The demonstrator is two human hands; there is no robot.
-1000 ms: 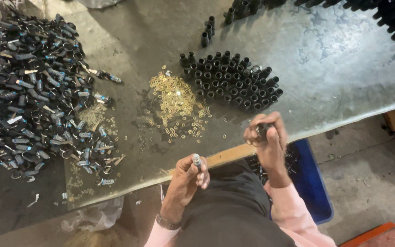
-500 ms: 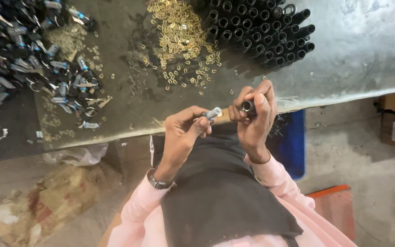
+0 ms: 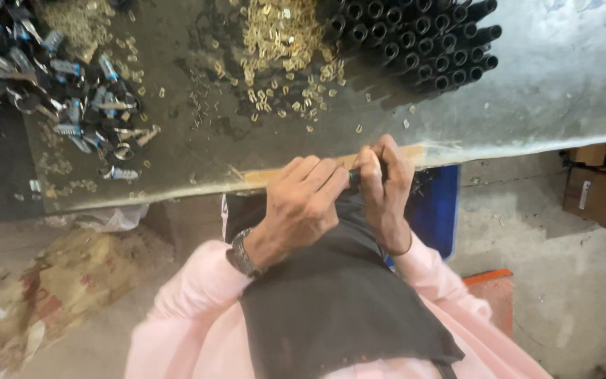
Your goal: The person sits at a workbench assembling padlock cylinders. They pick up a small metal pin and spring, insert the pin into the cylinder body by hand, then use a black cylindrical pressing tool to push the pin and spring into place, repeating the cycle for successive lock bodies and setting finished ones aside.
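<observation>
Grey and scuffed, the surface (image 3: 527,84) fills the top of our view, its near edge running just above our two hands. On it stands a tight cluster of black tubes (image 3: 415,42) set upright with their open ends showing, a scatter of small brass-coloured bits (image 3: 282,42) beside them, and at the left a heap of dark and silvery parts (image 3: 50,91). Below the edge we see a blue bin (image 3: 433,210), and a cardboard box (image 3: 597,189) on the floor to the right.

Our left hand (image 3: 303,203) and right hand (image 3: 384,186) meet just at the edge, over our dark apron (image 3: 331,302). The fingers of the right hand are curled tight round a small dark piece (image 3: 354,177), of which only a sliver shows between the hands. The left fingers are closed too and press against it; whatever they may hold is hidden.

We judge this to be the joining step, one small part being fitted to another. The next move would call for a steady, aligned push or twist, with the grip kept firm.
</observation>
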